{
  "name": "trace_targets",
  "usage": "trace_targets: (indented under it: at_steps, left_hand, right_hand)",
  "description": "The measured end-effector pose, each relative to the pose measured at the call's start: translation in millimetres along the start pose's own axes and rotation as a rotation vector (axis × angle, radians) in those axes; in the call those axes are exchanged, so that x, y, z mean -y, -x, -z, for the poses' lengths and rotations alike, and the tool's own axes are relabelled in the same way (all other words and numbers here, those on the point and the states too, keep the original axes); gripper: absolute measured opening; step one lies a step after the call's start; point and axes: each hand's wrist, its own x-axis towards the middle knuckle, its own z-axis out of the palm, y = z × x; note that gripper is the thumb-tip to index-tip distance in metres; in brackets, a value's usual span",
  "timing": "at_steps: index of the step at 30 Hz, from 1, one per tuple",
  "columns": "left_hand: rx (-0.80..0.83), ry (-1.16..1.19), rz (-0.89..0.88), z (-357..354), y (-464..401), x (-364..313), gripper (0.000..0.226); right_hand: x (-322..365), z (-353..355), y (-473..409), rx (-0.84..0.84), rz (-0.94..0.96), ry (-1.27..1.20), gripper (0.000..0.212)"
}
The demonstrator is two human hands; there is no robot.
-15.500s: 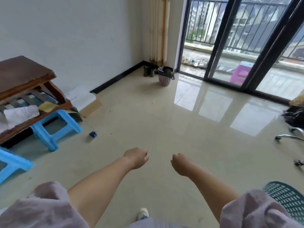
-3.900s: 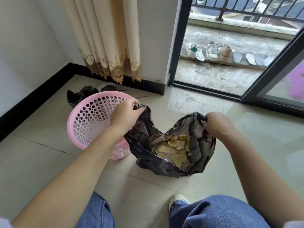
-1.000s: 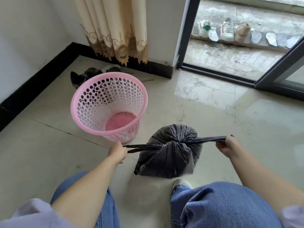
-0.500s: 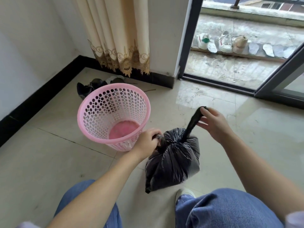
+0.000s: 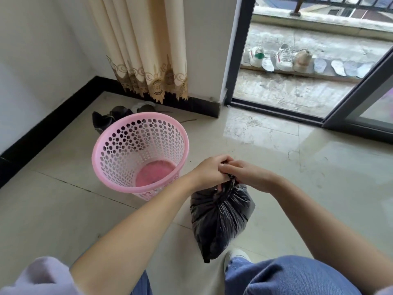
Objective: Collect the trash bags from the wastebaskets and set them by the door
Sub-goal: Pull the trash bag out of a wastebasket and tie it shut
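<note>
A full black trash bag hangs just above the tiled floor, its neck gathered and knotted. My left hand and my right hand meet at the top of the bag, and both grip its twisted ends, fingers curled together over the knot. The pink perforated wastebasket stands to the left of the bag with no liner and nothing inside.
Dark shoes lie behind the basket in the corner under a cream curtain. The balcony door frame stands open at the right, with shoes lined up outside. My knees in blue jeans fill the bottom edge.
My hands went from pulling the bag's ends apart to meeting over its neck. The bag was lifted off the floor and now hangs from both hands.
</note>
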Motion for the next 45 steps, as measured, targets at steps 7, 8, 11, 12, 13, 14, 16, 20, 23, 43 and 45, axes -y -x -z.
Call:
trace_targets:
  at_steps: [7, 8, 11, 12, 13, 14, 16, 20, 23, 43, 45]
  left_hand:
    - [0.057, 0.014, 0.209, 7.6, 0.4, 15.2, 0.008]
    - [0.038, 0.013, 0.226, 9.1, 1.1, 18.1, 0.012]
    - [-0.051, 0.209, 0.268, 10.7, 2.4, 23.8, 0.013]
    - [-0.068, 0.256, 0.274, 9.5, 2.1, 22.5, 0.013]
    - [-0.092, 0.259, 0.284, 7.9, 1.0, 21.8, 0.018]
    - [-0.119, 0.239, 0.288, 5.6, -0.2, 21.3, 0.024]
    - [-0.174, 0.204, 0.279, 1.6, -2.9, 21.5, 0.028]
    - [-0.171, 0.269, 0.245, 0.2, -3.1, 20.2, 0.014]
    - [-0.182, 0.421, 0.218, 3.1, -2.2, 27.0, 0.015]
    - [0.106, -0.460, 0.141, -1.2, 0.0, 46.8, 0.030]
    - [0.127, -0.489, 0.158, 7.9, 2.2, 15.5, 0.030]
  right_hand:
    - [11.9, 12.8, 8.7, 0.072, 0.004, 0.471, 0.018]
    - [11.2, 15.1, 8.9, 0.048, 0.009, 0.463, 0.017]
    - [4.1, 19.6, 9.9, -0.021, 0.041, 0.243, 0.015]
    - [2.6, 18.3, 9.6, -0.009, 0.055, 0.168, 0.014]
    - [0.9, 15.1, 8.1, 0.015, 0.053, 0.118, 0.017]
    - [-0.4, 9.9, 5.9, 0.024, 0.039, 0.093, 0.022]
    - [-3.9, -1.6, -1.2, -0.051, 0.015, 0.113, 0.032]
    - [-11.6, -15.5, -8.0, -0.195, 0.092, 0.157, 0.022]
    - [-8.8, -5.5, 1.4, -0.176, 0.067, -0.248, 0.016]
    - [-41.4, 18.2, -8.8, -0.133, 0.121, 0.785, 0.024]
    - [-17.4, 32.9, 5.5, -0.086, 0.097, 0.803, 0.027]
